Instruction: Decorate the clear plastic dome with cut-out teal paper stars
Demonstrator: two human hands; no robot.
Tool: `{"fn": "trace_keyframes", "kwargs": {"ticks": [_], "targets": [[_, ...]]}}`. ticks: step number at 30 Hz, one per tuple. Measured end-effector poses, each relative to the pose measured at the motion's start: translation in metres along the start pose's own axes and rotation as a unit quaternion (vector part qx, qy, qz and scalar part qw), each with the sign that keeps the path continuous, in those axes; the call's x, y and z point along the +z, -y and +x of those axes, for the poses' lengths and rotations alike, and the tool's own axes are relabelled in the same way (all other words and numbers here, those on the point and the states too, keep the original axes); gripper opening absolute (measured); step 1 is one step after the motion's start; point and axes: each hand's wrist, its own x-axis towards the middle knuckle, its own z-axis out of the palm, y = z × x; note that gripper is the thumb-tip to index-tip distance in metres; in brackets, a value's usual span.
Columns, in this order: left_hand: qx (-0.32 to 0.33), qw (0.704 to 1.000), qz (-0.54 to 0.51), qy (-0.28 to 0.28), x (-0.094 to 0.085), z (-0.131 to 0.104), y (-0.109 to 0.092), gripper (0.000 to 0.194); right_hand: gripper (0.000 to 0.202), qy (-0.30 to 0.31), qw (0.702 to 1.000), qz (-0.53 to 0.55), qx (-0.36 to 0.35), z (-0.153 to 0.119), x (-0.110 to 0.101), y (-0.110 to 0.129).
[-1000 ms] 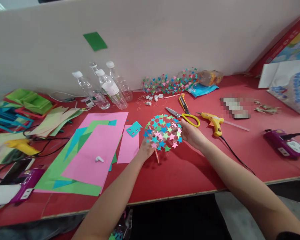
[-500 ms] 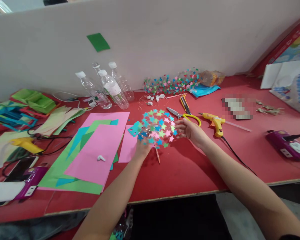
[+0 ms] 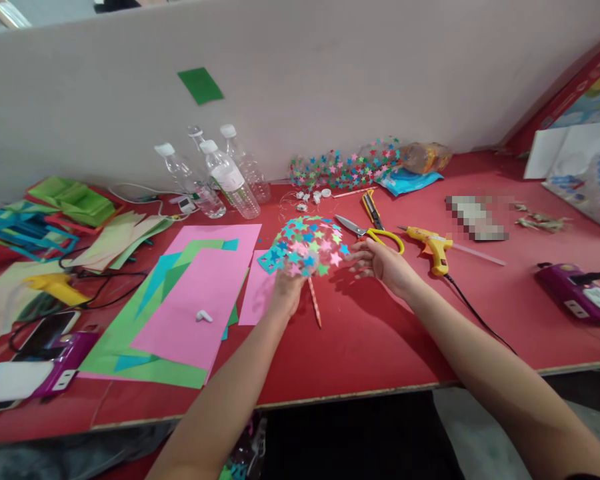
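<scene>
A clear, rounded plastic piece [image 3: 310, 245] dotted with blue, green and pink paper stars is held above the table. My left hand [image 3: 289, 287] grips it from below on its left side, fingers partly hidden behind it. To its right, my right hand [image 3: 377, 261] is open with the fingers apart, holding nothing. Below the star-covered piece, a striped pencil [image 3: 315, 305] lies on the red table. Scissors with yellow handles [image 3: 380, 238] lie just beyond my right hand. A blue paper piece [image 3: 268, 261] is partly covered beside my left hand.
Pink paper [image 3: 200, 293] with a white earbud [image 3: 204, 316] lies left. Clear bottles [image 3: 227, 177] stand behind; star-covered plastic [image 3: 345, 165] lies by the wall. A box cutter [image 3: 372, 208], yellow glue gun [image 3: 433, 248] and purple power strip [image 3: 577, 288] are to the right.
The star-covered piece has tilted and shifted slightly left and up in my left hand, showing more of the hand and the striped pencil. My right hand stays open beside it.
</scene>
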Motion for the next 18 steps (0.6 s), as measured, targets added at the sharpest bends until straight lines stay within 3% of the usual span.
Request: {"fn": "trace_keyframes", "kwargs": {"ticks": [4, 10, 15, 18], "targets": [[-0.023, 0.999, 0.000, 0.038, 0.008, -0.006, -0.012, 0.036, 0.027, -0.001, 1.000, -0.004, 0.005, 0.000, -0.001, 0.000], [-0.008, 1.000, -0.018, 0.018, 0.007, -0.003, -0.019, 0.041, 0.029, 0.001, 1.000, -0.008, 0.000, 0.000, -0.001, 0.000], [0.012, 1.000, 0.007, 0.019, 0.007, -0.003, -0.014, 0.039, 0.021, -0.014, 1.000, -0.025, -0.004, -0.003, 0.003, 0.000], [0.022, 0.998, 0.021, 0.047, 0.009, -0.008, -0.005, 0.038, 0.021, -0.005, 0.999, -0.045, -0.011, -0.006, 0.009, -0.004]]}}
